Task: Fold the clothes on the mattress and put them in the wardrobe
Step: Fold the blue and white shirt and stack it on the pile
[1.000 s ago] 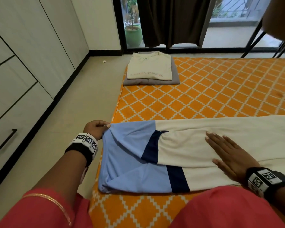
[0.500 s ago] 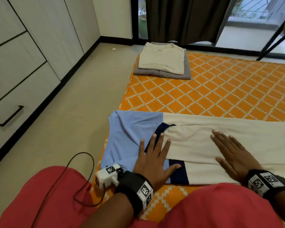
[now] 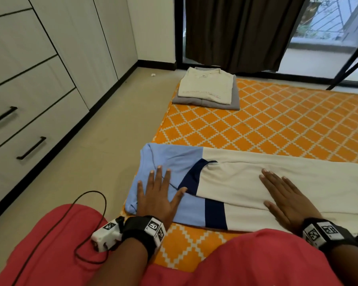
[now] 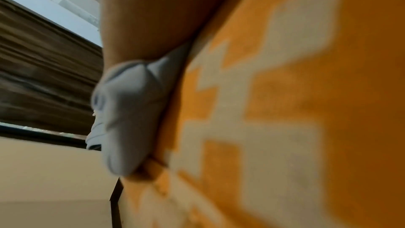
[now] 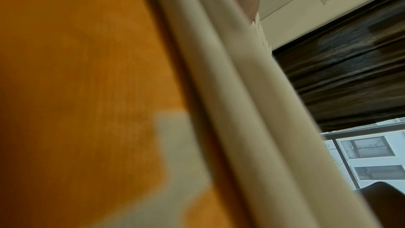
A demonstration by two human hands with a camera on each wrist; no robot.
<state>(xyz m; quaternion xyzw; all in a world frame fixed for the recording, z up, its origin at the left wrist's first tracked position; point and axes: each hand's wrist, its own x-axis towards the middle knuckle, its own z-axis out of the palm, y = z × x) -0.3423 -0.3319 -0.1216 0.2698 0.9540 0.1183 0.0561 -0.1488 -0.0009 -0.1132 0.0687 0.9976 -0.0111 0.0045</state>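
Your left hand (image 3: 157, 200) and right hand (image 3: 285, 200) lie flat, smoothing the shirt (image 3: 236, 188) at lower centre; next, fold it crosswise.

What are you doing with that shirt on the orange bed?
A person is folding clothes. Both hands lie flat on a cream and blue shirt spread on the orange mattress: the left hand presses the blue end, the right hand presses the cream part. Two folded clothes already sit stacked at the far corner. The wardrobe drawers are closed.
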